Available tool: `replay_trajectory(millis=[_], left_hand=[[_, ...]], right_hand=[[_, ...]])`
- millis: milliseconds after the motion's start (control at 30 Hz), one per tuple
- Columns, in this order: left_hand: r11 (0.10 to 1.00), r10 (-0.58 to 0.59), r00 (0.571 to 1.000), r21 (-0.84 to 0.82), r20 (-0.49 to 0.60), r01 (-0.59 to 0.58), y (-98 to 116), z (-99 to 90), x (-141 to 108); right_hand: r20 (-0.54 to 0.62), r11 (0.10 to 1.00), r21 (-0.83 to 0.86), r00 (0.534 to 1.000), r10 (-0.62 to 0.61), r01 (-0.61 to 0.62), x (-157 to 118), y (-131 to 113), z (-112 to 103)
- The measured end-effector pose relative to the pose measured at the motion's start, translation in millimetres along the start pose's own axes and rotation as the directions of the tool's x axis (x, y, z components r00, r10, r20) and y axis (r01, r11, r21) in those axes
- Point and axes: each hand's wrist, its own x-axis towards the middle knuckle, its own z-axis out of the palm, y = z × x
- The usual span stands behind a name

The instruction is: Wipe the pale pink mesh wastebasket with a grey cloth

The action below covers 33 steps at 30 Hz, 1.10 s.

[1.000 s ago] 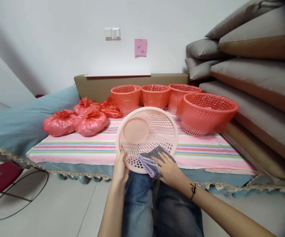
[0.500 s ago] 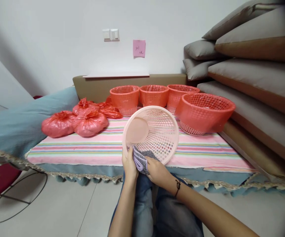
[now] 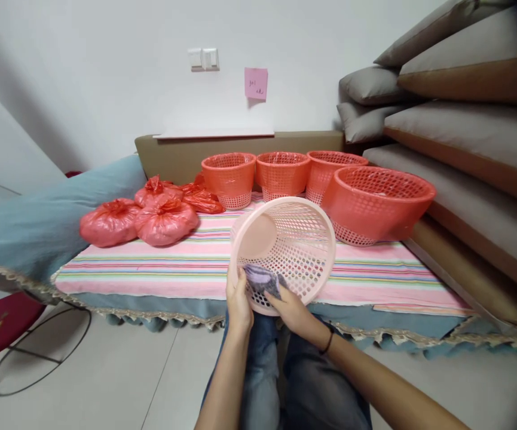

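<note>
A pale pink plastic basket [image 3: 330,251] with a perforated wall is tilted so that its mouth faces me. My left hand [image 3: 239,306] is closed on the near left of its rim, thumb on the inside. In my right hand [image 3: 290,307] is a folded grey and purple cloth [image 3: 262,278], fingers closed around its right end. The cloth lies against the basket's inner wall, just inside the rim, beside my left thumb.
Several red baskets [image 3: 229,179] wrapped in clear film stand behind on the striped cover [image 3: 159,269]. Knotted red plastic bags [image 3: 166,222] lie on the left. Grey-brown cushions [image 3: 464,122] are piled high on the right. A dark red stool [image 3: 2,325] is at lower left.
My right hand has pushed the cloth from the rim further into the basket. The basket has shifted slightly right with its mouth a little more open to view.
</note>
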Motion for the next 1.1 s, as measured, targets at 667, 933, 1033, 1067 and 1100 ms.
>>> replay_trajectory(millis=[667,933,1033,1067,1100], left_hand=[[0.972,-0.192,0.979,-0.151,-0.069,0.180,12,-8.5,6],[1.000,-0.015,1.000,-0.020,0.028,0.016,-9,-5.3,-9],[1.000,0.016,0.999,-0.008,0.041,-0.016,-8,-5.8,-8],[1.000,0.019,0.999,-0.012,0.039,-0.018,-6,-5.9,-7],[1.000,0.017,0.999,-0.027,0.035,-0.016,-4,-5.9,-5]], right_hand=[[0.123,0.760,-0.650,0.989,0.080,0.019,37,4,-46],[-0.215,0.908,0.415,0.976,0.034,0.060,71,-3,40],[-0.254,0.857,0.502,0.967,0.019,0.115,75,-16,48],[-0.237,0.876,0.463,0.971,-0.026,0.136,72,-18,46],[-0.201,0.913,0.375,0.976,-0.087,0.159,69,-18,41]])
